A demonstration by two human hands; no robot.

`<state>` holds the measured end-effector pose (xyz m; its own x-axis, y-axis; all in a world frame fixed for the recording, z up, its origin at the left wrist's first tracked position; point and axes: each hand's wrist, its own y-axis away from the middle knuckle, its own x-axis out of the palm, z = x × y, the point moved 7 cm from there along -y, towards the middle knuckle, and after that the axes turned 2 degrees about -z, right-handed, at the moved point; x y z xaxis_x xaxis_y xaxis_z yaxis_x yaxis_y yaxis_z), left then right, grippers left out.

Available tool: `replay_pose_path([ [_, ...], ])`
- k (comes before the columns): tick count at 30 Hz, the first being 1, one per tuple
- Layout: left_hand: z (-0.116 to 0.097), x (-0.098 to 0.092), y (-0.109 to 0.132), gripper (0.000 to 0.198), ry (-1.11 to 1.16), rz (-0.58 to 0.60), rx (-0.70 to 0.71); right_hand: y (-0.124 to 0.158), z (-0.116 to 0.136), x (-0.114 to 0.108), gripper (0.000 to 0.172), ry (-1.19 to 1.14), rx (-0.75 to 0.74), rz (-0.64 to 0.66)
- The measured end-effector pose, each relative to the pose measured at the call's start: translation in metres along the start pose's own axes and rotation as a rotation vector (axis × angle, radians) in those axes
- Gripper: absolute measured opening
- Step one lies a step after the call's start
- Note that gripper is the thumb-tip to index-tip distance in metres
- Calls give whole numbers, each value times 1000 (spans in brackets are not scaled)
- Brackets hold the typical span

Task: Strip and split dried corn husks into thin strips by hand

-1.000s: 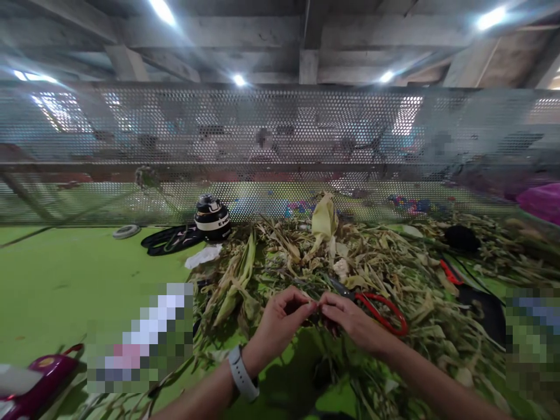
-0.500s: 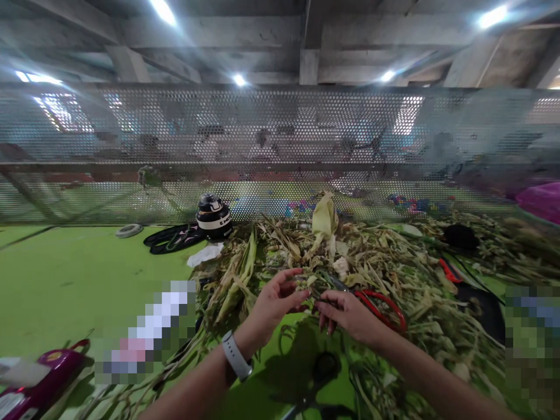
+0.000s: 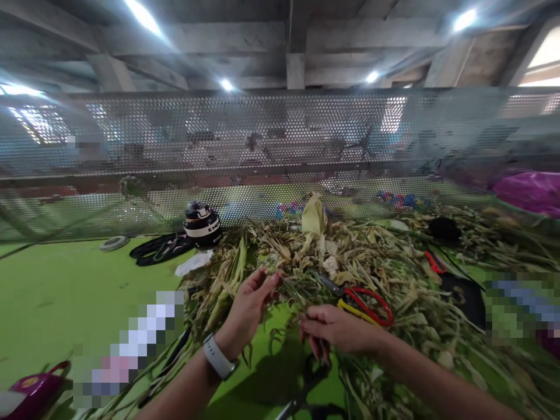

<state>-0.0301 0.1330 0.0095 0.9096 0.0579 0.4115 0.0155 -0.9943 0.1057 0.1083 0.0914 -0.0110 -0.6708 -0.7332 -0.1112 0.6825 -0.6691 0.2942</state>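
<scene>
A big pile of dried leaves and stalks (image 3: 350,256) covers the green table (image 3: 65,291) in front of me. My left hand (image 3: 249,306), with a white wristband, is raised at the pile's near edge, its fingertips pinched on thin green stems (image 3: 291,289). My right hand (image 3: 336,329) is lower and to the right, its fingers curled downward around the same bunch of stems. Red-handled scissors (image 3: 370,302) lie on the pile just beyond my right hand.
Black scissors (image 3: 306,385) lie on the table below my hands. A black-and-white helmet-like object (image 3: 201,224), black straps (image 3: 157,248) and a tape roll (image 3: 114,242) sit at the back left. A perforated metal screen (image 3: 280,146) borders the far side. A magenta object (image 3: 30,391) lies near left.
My hands have come apart: the left rose toward the pile and the right dropped lower, stretching the stems between them. The view has shifted slightly right.
</scene>
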Motion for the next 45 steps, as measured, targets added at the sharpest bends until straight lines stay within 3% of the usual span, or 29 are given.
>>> replay_pose_path([
  [4,-11,-2,-6,27,-53,-15,0,12,0,7,27,162,39,184],
  [8,-12,10,-7,21,-285,106,-68,16,5,1,17,319,9,142],
  [11,-3,20,3,22,-411,265,-175,15,11,2,15,455,-31,134],
  [15,12,35,23,23,-572,607,-356,13,15,7,11,666,-105,157],
  [17,6,43,21,22,-579,663,-362,14,14,8,13,706,-123,155],
  [19,-14,53,6,19,-510,590,-271,14,13,8,19,727,-141,135],
  [22,-62,61,-24,18,-221,328,-44,13,12,8,22,776,-156,122],
  [25,-92,57,-31,28,-102,189,113,12,10,11,23,805,-148,143],
  [29,-91,32,-15,29,-340,142,155,12,13,12,22,835,-189,133],
  [31,-89,10,-11,28,-486,94,197,13,12,12,21,811,-200,130],
  [34,-97,-26,-18,36,-926,-39,309,14,9,11,20,778,-184,125],
  [38,-96,-66,-36,19,-1212,-65,250,14,5,12,20,753,-144,145],
  [42,-91,-84,-42,1,-1455,-101,208,14,7,11,19,730,-146,141],
  [45,-86,-83,-44,6,-1567,-116,189,15,9,10,20,739,-159,124],
])
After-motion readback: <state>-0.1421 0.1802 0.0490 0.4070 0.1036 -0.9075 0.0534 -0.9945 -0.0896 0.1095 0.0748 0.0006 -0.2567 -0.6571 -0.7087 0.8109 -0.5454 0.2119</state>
